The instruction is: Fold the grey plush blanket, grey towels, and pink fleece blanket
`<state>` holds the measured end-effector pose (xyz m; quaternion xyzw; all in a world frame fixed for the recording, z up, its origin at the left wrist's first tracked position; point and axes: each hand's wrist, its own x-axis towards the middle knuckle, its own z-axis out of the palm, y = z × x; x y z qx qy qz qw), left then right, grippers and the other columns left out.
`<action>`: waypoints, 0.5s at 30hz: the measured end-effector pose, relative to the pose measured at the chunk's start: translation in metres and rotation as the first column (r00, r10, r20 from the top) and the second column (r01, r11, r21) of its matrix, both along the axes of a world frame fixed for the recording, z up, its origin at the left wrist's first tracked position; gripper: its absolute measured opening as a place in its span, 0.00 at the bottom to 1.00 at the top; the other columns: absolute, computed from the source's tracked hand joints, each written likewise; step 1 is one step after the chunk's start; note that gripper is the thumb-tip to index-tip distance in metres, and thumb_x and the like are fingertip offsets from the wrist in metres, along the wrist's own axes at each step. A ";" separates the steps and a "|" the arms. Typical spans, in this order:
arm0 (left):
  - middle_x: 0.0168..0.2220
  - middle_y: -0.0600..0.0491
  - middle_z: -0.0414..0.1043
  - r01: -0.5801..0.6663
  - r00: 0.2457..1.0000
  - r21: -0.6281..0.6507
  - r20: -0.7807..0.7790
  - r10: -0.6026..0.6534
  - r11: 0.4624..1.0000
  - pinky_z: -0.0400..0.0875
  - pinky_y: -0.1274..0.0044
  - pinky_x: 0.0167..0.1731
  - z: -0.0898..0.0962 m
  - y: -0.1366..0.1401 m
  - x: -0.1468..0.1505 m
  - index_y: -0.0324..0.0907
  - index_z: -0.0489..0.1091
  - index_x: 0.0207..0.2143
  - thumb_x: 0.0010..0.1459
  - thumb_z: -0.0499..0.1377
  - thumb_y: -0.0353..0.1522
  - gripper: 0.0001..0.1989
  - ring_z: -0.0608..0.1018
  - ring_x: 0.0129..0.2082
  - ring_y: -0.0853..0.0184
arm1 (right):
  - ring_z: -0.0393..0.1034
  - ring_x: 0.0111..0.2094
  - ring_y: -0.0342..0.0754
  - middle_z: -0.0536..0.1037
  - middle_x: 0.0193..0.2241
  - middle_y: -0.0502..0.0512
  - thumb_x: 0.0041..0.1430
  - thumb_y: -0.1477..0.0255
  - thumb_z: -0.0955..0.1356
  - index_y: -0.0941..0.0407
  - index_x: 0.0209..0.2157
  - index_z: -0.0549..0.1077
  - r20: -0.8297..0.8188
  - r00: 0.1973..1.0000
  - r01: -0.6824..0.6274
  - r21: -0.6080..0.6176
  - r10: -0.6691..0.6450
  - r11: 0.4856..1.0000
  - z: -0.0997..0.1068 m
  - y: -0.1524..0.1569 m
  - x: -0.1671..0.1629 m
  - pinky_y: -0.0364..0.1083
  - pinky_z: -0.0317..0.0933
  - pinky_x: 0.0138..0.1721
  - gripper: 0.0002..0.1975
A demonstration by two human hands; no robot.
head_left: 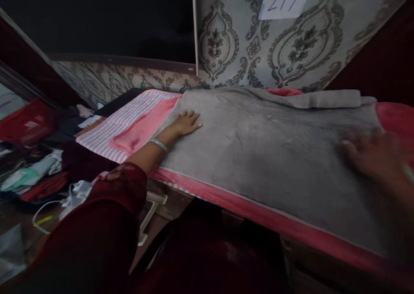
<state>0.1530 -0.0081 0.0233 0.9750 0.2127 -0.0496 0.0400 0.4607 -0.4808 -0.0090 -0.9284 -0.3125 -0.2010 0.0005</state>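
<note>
A grey plush cloth is spread over a table, its far edge bunched into a folded roll by the wall. My left hand rests flat near the cloth's left end, fingers spread. At the right end is my right hand, smeared by motion, over or on the grey cloth; whether it touches cannot be made out. Beneath lies a pink cloth, showing at the left, along the front edge and at the far right. A pink, grey and white striped cloth sticks out furthest left.
A large dark screen hangs on the patterned wall, beside a paper marked 277. On the left floor are piled clothes, a red box-like item and a white cable. A pale bracket sits under the table's front.
</note>
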 end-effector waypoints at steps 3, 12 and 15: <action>0.74 0.43 0.43 0.211 0.976 0.036 0.042 -0.212 0.977 0.44 0.49 0.66 -0.003 -0.036 -0.006 0.47 0.47 0.73 0.67 0.47 0.53 0.38 0.46 0.73 0.44 | 0.50 0.68 0.64 0.56 0.67 0.77 0.73 0.56 0.51 0.65 0.68 0.60 -0.173 0.949 -0.263 0.026 0.264 0.964 -0.001 0.040 -0.060 0.63 0.54 0.61 0.35; 0.75 0.49 0.41 0.217 0.972 0.087 0.075 -0.224 0.972 0.42 0.45 0.66 -0.033 -0.071 -0.075 0.49 0.47 0.73 0.69 0.47 0.47 0.34 0.44 0.73 0.47 | 0.43 0.71 0.62 0.49 0.72 0.56 0.73 0.55 0.53 0.47 0.71 0.53 -0.286 0.859 -0.451 -0.031 0.425 0.892 -0.032 0.062 -0.126 0.70 0.48 0.64 0.30; 0.75 0.50 0.40 0.093 0.995 0.085 0.039 -0.096 0.992 0.43 0.44 0.65 -0.028 -0.064 -0.100 0.50 0.46 0.73 0.69 0.46 0.48 0.34 0.43 0.73 0.46 | 0.42 0.71 0.64 0.48 0.72 0.54 0.72 0.54 0.54 0.45 0.71 0.52 -0.325 0.852 -0.444 -0.030 0.412 0.895 -0.028 0.057 -0.126 0.72 0.47 0.64 0.30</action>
